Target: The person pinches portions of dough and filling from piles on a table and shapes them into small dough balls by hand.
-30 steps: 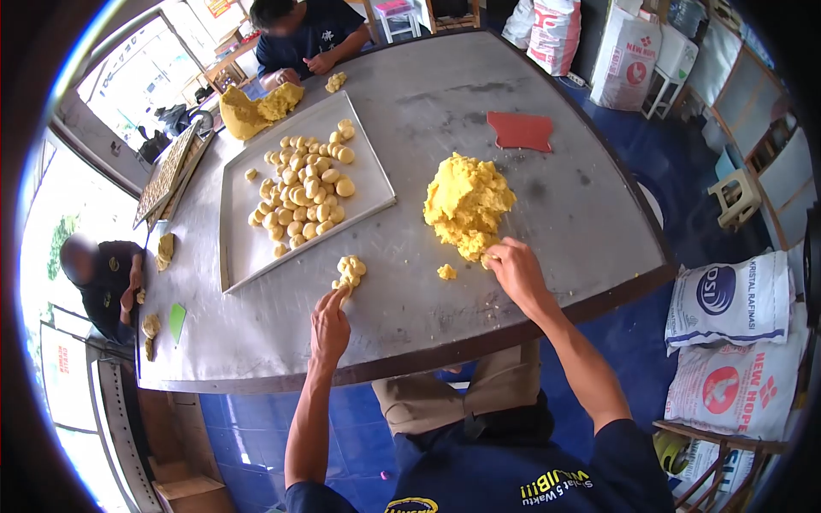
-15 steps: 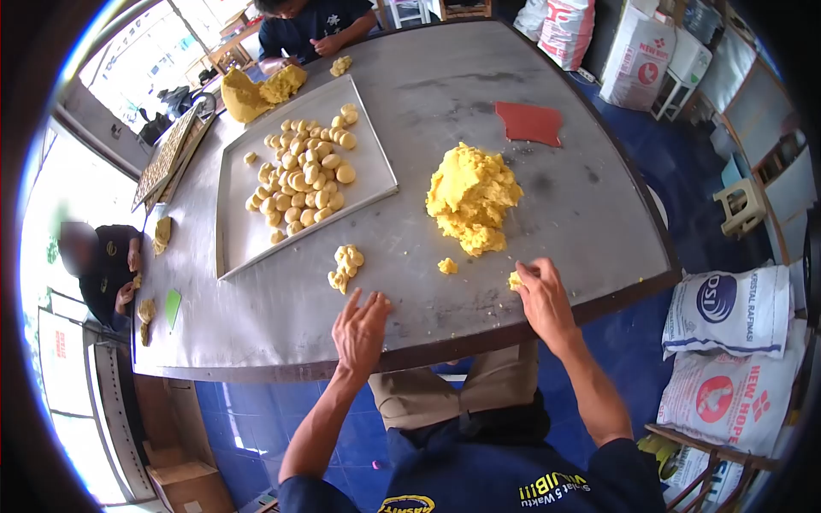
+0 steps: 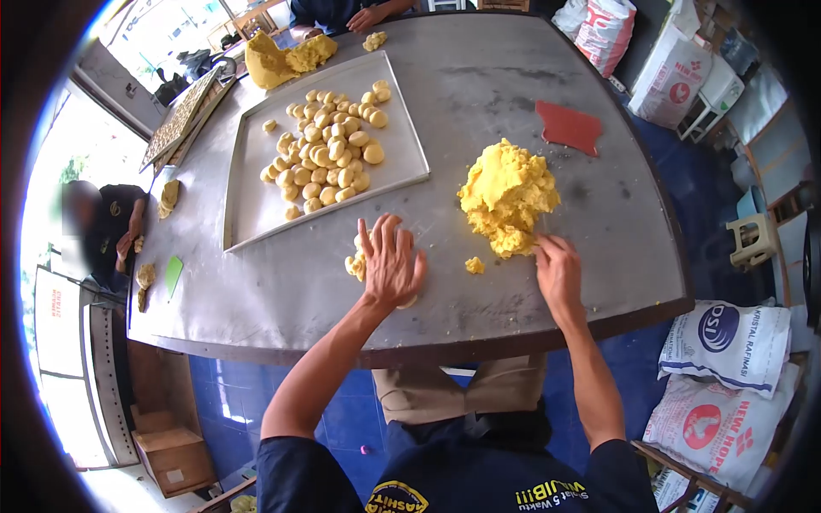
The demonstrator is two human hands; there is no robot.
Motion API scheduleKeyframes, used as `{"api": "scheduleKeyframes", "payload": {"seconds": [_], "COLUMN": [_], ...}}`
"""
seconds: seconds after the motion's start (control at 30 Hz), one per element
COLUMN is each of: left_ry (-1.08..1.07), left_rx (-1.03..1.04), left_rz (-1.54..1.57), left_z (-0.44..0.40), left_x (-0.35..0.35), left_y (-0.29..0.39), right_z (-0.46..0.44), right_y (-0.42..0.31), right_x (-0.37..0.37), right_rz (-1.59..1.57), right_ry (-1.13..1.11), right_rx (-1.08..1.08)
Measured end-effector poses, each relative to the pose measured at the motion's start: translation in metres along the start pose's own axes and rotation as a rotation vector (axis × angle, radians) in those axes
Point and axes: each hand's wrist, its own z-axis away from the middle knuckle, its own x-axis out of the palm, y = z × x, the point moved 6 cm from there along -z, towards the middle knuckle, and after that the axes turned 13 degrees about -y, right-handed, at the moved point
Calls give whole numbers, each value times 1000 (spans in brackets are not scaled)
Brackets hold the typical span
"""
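On the counter (image 3: 479,312), beside the worker's right hand (image 3: 560,269), lies the dough (image 3: 505,192), probably soft, crumbly and fairly heavy as a whole; best taken in small pinches at its ragged near edge, where firm pulling might shed crumbs. Its mass is bright yellow, heaped and rough, with a small lump (image 3: 475,266) apart. Right fingers bunch at that edge; whether they pinch any cannot be told. Left hand (image 3: 395,265): spread, palm down, over pale pieces (image 3: 354,262).
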Motion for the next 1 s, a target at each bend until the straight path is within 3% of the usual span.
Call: {"api": "scheduleKeyframes", "payload": {"seconds": [0.07,0.1,0.17,0.23,0.3,0.37,0.47,0.6,0.7,0.8,0.9,1.0], "left_ry": [-47,-72,-3,68,168,232,87,159,-4,-67,-14,96], "left_rx": [200,204,114,25,27,-13,-278,-315,-212,-306,-426,-443], "left_rz": [19,-8,37,70,-98,-320,-230,-118,-236,36,255,530], "left_z": [12,11,4,4,23,36,30,40,75,94,94,98], "left_x": [-4,-4,0,-5,-5,1,15,-6,-8,-12,-12,-16], "left_y": [14,21,14,5,10,20,13,16,36,35,23,19], "right_z": [-3,-3,-3,-8,-7,7,40,66,71,61,61,75], "right_y": [1,-3,-9,-3,-11,1,-5,-53,-57,-74,-100,-129], "right_x": [3,5,6,-8,-34,-25,-2,16,15,11,47,50], "right_rz": [79,126,259,189,62,141,254,139,68,-3,-5,90], "right_ry": [-58,-105,-216,-252,-268,-255,-229,-326,-341,-434,-494,-565], "right_rx": [-18,-20,-34,-28,40,66,88,-45,-123,-175,-423,-484]}}
